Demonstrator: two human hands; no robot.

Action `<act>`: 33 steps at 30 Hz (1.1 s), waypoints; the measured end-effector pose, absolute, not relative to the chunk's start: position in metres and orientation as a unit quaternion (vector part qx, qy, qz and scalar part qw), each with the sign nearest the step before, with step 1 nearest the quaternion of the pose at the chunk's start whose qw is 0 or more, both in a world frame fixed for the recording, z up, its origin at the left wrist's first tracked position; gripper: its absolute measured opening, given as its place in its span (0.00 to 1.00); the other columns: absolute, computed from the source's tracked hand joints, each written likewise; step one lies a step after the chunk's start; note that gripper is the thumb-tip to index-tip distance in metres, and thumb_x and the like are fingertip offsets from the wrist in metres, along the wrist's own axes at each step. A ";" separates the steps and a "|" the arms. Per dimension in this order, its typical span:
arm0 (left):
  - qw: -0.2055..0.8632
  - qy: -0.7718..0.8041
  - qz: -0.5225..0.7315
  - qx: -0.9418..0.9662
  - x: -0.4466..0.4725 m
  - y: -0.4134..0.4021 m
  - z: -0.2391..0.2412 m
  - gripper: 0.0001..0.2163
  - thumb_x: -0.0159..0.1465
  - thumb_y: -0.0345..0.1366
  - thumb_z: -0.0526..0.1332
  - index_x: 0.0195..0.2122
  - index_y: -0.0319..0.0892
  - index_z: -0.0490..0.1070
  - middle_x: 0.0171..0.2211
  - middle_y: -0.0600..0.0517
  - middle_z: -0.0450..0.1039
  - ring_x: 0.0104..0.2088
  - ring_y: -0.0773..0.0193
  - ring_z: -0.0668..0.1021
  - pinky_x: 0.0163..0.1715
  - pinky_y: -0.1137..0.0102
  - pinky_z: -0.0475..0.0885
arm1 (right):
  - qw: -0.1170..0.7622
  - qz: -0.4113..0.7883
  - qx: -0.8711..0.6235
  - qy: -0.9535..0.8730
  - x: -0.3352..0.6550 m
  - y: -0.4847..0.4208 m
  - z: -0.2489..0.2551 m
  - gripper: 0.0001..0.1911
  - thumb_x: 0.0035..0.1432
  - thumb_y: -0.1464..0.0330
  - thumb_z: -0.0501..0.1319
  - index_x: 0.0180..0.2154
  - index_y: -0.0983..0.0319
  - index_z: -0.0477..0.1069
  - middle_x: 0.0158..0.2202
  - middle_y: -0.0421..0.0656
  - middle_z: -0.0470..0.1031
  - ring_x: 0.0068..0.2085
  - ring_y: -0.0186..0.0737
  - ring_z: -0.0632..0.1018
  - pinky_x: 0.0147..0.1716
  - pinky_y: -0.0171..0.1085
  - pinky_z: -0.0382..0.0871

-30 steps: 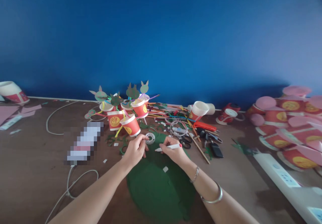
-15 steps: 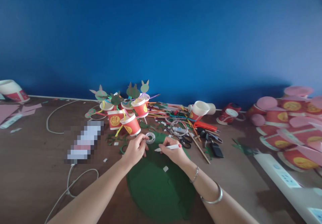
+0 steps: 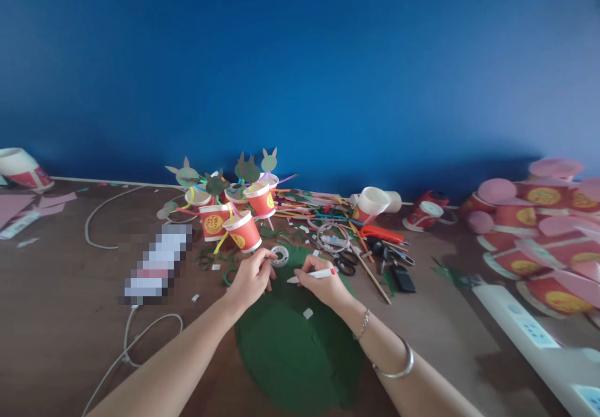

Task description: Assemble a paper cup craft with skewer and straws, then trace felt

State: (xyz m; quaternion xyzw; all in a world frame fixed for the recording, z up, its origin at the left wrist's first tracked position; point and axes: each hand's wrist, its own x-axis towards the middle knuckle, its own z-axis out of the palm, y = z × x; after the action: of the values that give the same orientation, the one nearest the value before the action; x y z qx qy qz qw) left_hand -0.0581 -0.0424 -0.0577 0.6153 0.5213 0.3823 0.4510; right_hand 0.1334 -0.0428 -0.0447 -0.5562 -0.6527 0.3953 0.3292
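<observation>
My right hand [image 3: 321, 281] is closed around a white marker [image 3: 321, 274] with a red end, its tip pointing left, low over dark green paper [image 3: 295, 354]. My left hand [image 3: 253, 278] has its fingers bent together, pinching the left edge of a white tape roll [image 3: 280, 256] at the paper's far edge. The part of the roll under the fingertips is hidden. A small white scrap [image 3: 308, 313] lies on the green paper between my forearms. Whether the marker tip touches the paper, I cannot tell.
Red paper cups [image 3: 242, 232] with green animal heads stand behind my left hand. Black scissors [image 3: 345, 263], a wooden stick [image 3: 371, 274] and coloured strips lie to the right. A blurred phone [image 3: 159, 261] with a cable is left; a power strip [image 3: 520, 323] and pink-topped cups [image 3: 544, 217] are right.
Both hands hold nearly the same pose. The whole view has shifted very slightly; no object has visibly been taken up or let go.
</observation>
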 end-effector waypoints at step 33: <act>0.455 0.521 0.385 0.612 -0.058 -0.042 -0.057 0.09 0.63 0.39 0.51 0.39 0.42 0.66 0.21 0.56 0.70 0.14 0.69 0.72 0.12 0.78 0.63 | 0.352 0.401 -0.551 -0.642 0.138 -0.041 -0.049 0.12 0.50 0.69 0.58 0.18 0.59 0.60 0.15 0.37 0.72 0.17 0.32 0.69 0.18 0.30 0.59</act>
State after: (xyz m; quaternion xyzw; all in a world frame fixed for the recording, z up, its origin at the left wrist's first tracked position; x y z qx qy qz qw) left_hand -0.0577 -0.0424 -0.0573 0.6116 0.5211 0.3845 0.4546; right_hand 0.1380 -0.0410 -0.0488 -0.5509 -0.6417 0.4009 0.3523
